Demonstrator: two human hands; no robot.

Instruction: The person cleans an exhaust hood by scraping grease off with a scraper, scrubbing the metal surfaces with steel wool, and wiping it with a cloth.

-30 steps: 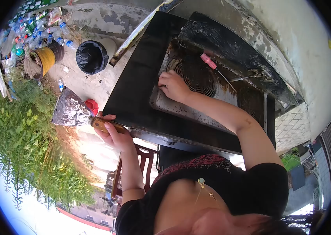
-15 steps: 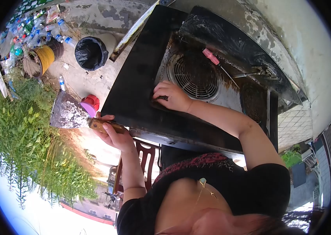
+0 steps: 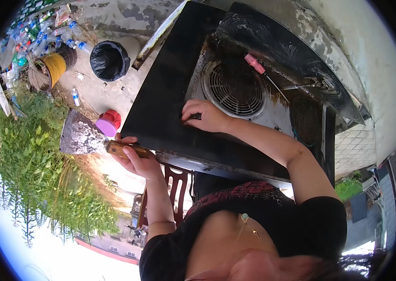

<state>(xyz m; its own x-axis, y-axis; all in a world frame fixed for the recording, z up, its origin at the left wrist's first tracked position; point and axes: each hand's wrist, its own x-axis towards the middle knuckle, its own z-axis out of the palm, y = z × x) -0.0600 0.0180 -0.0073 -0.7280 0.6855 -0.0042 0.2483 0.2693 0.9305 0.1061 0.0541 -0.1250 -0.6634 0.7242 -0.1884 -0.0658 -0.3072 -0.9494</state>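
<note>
My left hand [image 3: 137,159] is wrapped round the wooden handle [image 3: 124,150] of a scraper. Its broad blade [image 3: 82,133], speckled with pale residue, points out past the corner of a black range hood. My right hand [image 3: 206,115] is closed on a dark scouring pad [image 3: 193,117], mostly hidden under the fingers, and presses it to the black panel [image 3: 160,105] of the hood. Beyond that hand sits a round fan grille [image 3: 235,91] with brown grease around it. A screwdriver with a pink handle [image 3: 254,63] lies inside the greasy recess.
On the ground at left are a bin lined with a black bag [image 3: 109,61], a red and pink container [image 3: 109,122], a plastic bottle [image 3: 76,96] and a heap of bottles [image 3: 43,40]. A slatted chair [image 3: 175,187] stands below the hood. A wall [image 3: 371,56] rises at right.
The view has shifted slightly. My right hand stays on nearly the same spot of the black panel with the scouring pad. My left hand keeps its hold on the scraper.
</note>
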